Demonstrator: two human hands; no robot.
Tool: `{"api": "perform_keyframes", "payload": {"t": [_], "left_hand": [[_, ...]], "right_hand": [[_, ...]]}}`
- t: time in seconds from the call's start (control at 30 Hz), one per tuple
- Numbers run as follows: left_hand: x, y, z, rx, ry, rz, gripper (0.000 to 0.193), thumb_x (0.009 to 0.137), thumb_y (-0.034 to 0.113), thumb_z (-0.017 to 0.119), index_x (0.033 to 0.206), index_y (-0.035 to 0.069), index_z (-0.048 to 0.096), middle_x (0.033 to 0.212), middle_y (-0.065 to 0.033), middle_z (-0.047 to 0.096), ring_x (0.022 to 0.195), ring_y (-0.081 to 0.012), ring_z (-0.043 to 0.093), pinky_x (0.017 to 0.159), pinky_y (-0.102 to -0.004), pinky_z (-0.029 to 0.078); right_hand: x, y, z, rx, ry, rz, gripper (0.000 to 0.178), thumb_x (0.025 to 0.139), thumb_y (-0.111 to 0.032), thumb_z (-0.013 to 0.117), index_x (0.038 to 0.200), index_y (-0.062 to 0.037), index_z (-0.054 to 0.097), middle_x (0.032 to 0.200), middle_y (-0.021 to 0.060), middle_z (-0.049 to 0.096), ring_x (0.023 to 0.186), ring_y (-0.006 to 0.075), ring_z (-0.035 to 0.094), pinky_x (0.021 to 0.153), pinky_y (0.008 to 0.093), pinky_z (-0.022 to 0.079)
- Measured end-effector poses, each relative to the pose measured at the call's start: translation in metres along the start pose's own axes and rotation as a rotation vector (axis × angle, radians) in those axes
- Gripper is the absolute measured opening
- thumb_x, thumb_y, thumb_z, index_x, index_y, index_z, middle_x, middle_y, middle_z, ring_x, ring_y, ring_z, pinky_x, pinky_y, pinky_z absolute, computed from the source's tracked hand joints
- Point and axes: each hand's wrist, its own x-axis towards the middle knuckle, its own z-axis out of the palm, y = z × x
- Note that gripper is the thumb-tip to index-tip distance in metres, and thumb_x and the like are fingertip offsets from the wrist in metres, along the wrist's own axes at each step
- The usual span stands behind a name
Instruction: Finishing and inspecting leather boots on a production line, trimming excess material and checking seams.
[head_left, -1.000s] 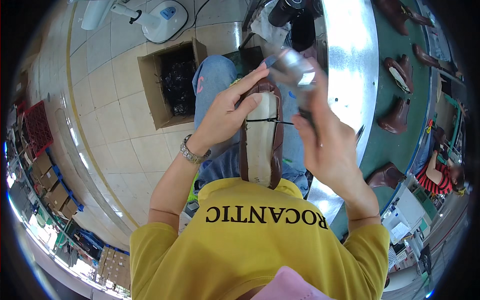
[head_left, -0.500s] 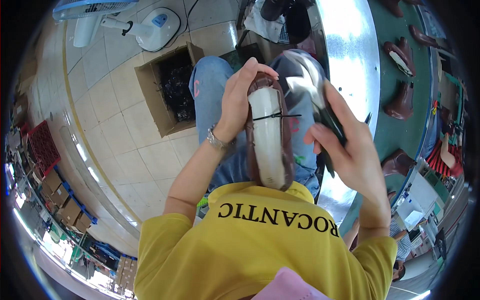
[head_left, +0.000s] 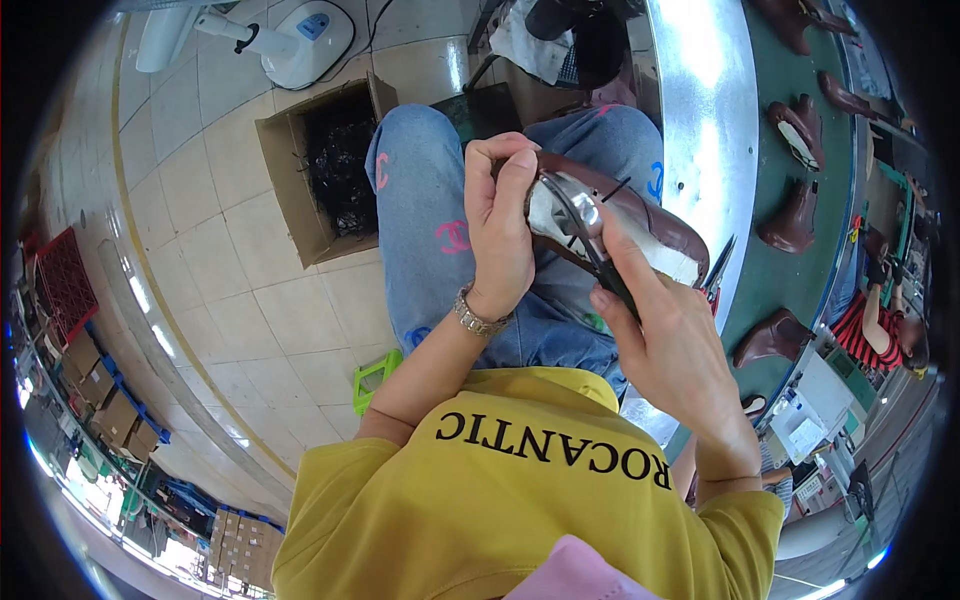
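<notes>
Fingers of left hand [head_left: 500, 225] pinch brown shoe [head_left: 640, 225] at its end, frame centre, over lap. Right hand [head_left: 670, 345] fingers wrapped narrow round metal pliers [head_left: 585, 225], jaws on upper's edge. Risk: pliers slip, leather scuffs or tears, esp. w/ left grip so small.

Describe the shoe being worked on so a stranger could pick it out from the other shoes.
Start at the blue-jeaned lap beside the green conveyor. Above it, the left hand grips a brown shoe while the right hand works on it with a dark tool. Unlike the boots on the conveyor, it is held with its pale underside up.
</notes>
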Motion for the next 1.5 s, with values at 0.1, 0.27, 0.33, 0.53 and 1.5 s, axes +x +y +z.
{"api": "perform_keyframes", "payload": {"t": [0.1, 0.27, 0.33, 0.53, 1.5], "left_hand": [[-0.002, 0.003, 0.001, 0.014, -0.009, -0.022, 0.013, 0.098, 0.015, 0.05, 0.104, 0.004, 0.054, 0.108, -0.0073, 0.06, 0.096, -0.0104, 0.056, 0.087, -0.0262, 0.044], [-0.003, 0.005, -0.001, -0.012, -0.03, -0.036, 0.012, 0.097, 0.013, 0.051, 0.105, 0.004, 0.054, 0.111, -0.0062, 0.059, 0.097, -0.0106, 0.055, 0.088, -0.0262, 0.044], [-0.004, 0.009, -0.002, -0.04, -0.046, -0.085, 0.013, 0.097, 0.013, 0.052, 0.105, 0.003, 0.054, 0.113, -0.006, 0.057, 0.098, -0.0105, 0.055, 0.088, -0.0262, 0.043], [-0.001, 0.001, -0.01, 0.172, -0.109, 0.031, 0.017, 0.095, 0.008, 0.054, 0.11, 0.002, 0.052, 0.117, -0.0065, 0.054, 0.102, -0.01, 0.052, 0.091, -0.0262, 0.042], [0.046, 0.026, -0.002, 0.213, -0.446, -0.191, 0.088, 0.098, 0.067, 0.025, 0.151, -0.001, 0.011, 0.088, -0.0155, 0.065, 0.078, -0.0178, 0.064, 0.074, -0.0277, 0.051]], "right_hand": [[0.002, 0.009, 0.013, -0.005, 0.144, -0.088, 0.068, 0.088, -0.005, 0.062, 0.149, -0.016, 0.035, 0.09, 0.0238, 0.068, 0.074, 0.0401, 0.067, 0.062, 0.0464, 0.051], [-0.003, 0.021, 0.042, -0.005, 0.316, -0.132, 0.066, 0.088, -0.008, 0.062, 0.149, -0.0186, 0.037, 0.094, 0.0192, 0.07, 0.068, 0.0352, 0.067, 0.058, 0.0429, 0.052], [-0.005, 0.019, 0.043, -0.074, 0.317, -0.108, 0.065, 0.089, -0.009, 0.062, 0.149, -0.0192, 0.038, 0.093, 0.0177, 0.07, 0.065, 0.0333, 0.067, 0.056, 0.0416, 0.052], [-0.007, -0.002, 0.021, -0.147, 0.184, -0.003, 0.066, 0.089, -0.01, 0.061, 0.149, -0.018, 0.036, 0.078, 0.0181, 0.068, 0.057, 0.0353, 0.064, 0.053, 0.0431, 0.05], [0.001, 0.115, -0.008, 0.003, 0.674, 0.413, 0.059, 0.097, -0.017, 0.052, 0.152, -0.0135, 0.032, 0.075, 0.0103, 0.066, 0.063, 0.0153, 0.065, 0.061, 0.0318, 0.052]]}}
